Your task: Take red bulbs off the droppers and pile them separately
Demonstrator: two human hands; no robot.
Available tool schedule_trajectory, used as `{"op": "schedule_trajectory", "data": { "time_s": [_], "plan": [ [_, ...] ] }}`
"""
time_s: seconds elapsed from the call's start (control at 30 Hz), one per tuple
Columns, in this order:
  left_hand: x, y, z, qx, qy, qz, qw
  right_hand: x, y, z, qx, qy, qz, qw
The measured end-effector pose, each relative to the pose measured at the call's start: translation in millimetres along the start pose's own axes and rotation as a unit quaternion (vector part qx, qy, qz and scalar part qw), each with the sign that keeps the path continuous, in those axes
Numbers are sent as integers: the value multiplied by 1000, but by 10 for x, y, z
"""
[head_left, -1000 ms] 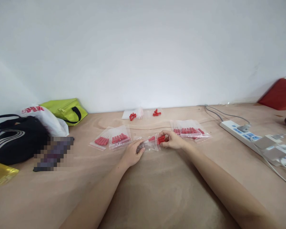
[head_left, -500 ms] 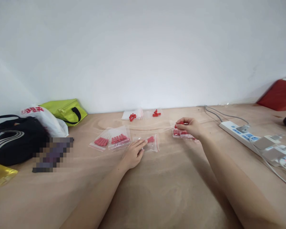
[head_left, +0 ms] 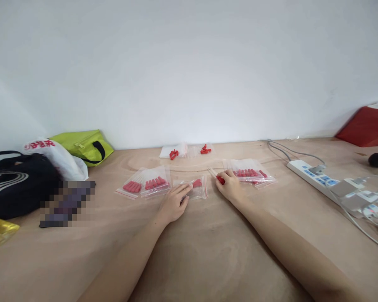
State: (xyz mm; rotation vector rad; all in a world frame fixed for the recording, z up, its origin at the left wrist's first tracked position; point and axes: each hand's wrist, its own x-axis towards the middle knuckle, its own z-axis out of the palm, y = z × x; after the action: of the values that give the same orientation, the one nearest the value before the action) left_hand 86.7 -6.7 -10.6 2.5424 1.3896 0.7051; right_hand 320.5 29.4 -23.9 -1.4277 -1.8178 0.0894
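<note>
In the head view my left hand lies on a clear zip bag, fingers stretched out. A red piece shows inside the bag beyond the fingertips. My right hand is closed around thin pale sticks with a red end, just right of that bag. Its fingers hide part of them. Beside the right hand lie clear zip bags holding several red-ended pieces. Left of my left hand are two more zip bags with red-ended sticks in a row.
Against the wall, red pieces rest on white bags, with another red cluster beside them. A power strip with plugs and cables lies right. A black bag, white plastic bag and lime-green bag stand left.
My right hand has moved left and slightly down from the right-hand bags, carrying the red-ended sticks. My left hand stays on its bag.
</note>
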Motion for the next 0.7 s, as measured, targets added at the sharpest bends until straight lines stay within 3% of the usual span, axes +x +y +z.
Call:
{"op": "schedule_trajectory", "data": {
  "time_s": [0.27, 0.47, 0.7],
  "plan": [
    [5, 1, 1, 5, -5, 2, 1000, 12, -49, 36, -58, -37, 9, 998],
    [5, 3, 8, -7, 5, 0, 1000, 2, -83, -68, -78, -3, -16, 997],
    [-4, -11, 28, 1, -6, -34, 999, 35, -270, 10, -4, -117, -69, 991]
  ]
}}
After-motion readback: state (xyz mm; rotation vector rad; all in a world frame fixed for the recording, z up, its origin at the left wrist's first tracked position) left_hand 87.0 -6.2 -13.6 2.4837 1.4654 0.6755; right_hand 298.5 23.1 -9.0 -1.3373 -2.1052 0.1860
